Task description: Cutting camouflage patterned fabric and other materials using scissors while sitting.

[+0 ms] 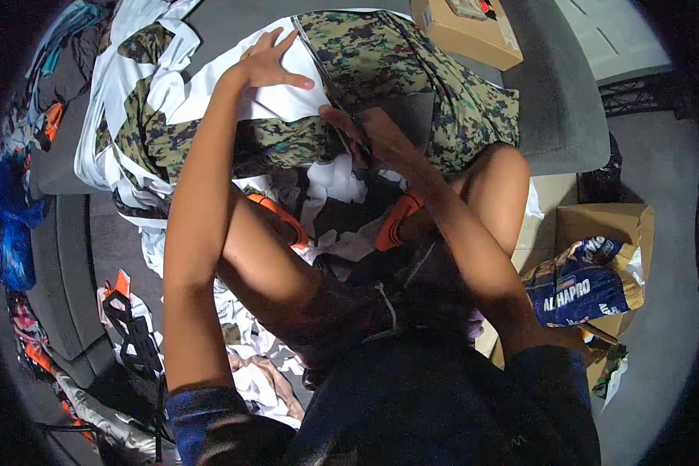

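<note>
My left hand (273,66) lies flat with its fingers spread on a piece of white fabric (210,89). Camouflage-print fabric (373,54) in green, brown and black adjoins it along a dark slanting edge. Beside the lower end of that edge is my right hand (356,133), its fingers curled about something dark and narrow that I cannot make out. More camouflage cloth drapes over the front of the grey padded surface under both hands.
An open cardboard box (474,31) sits at the far right of the padded surface. White and dark fabric scraps (334,182) lie around my feet. Another cardboard box (606,213) with a blue printed bag (575,283) stands at right. Mixed cloth and a blue plastic bag (12,225) line the left.
</note>
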### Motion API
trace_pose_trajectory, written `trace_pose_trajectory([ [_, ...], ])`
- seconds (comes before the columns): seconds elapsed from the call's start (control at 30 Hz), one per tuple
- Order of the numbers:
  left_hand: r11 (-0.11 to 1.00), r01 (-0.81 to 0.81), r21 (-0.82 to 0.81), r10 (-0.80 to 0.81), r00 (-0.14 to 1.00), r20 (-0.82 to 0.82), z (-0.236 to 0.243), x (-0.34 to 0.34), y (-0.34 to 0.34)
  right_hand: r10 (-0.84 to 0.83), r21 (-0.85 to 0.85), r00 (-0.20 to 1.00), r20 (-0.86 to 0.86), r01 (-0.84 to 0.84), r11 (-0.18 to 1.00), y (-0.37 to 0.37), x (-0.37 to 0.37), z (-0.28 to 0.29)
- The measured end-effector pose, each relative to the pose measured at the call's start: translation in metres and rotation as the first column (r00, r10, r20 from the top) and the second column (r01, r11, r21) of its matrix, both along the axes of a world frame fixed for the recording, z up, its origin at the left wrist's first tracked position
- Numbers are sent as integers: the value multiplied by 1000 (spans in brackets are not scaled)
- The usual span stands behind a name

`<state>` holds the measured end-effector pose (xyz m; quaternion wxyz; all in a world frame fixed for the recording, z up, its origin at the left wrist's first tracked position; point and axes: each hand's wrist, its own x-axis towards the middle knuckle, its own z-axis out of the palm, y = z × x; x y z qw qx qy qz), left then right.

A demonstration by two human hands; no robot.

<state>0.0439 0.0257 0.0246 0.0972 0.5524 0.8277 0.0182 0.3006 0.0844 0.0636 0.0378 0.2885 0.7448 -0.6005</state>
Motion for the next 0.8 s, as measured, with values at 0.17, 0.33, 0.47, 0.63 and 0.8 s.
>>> trace_pose_trajectory([
  [0.17,1000,-2,-11,1,1000,-24,-1,0,2,3,37,997,-73,-1,999,2,2,-9],
  [0.33,1000,0,0,0,1000,-18,-1,0,0,47,17,999,-12,-47,999,7,1,-18],
  [0.47,1000,-5,27,5,1000,15,0,-1,-1,64,-54,998,12,-63,997,7,4,-19],
  [0.63,996,-59,68,54,995,81,1,-9,-2,4,-155,1000,3,-4,988,6,-5,-7],
  [0.8,990,-91,105,91,996,13,-6,-16,-6,7,-74,995,-101,-15,997,9,-20,9],
])
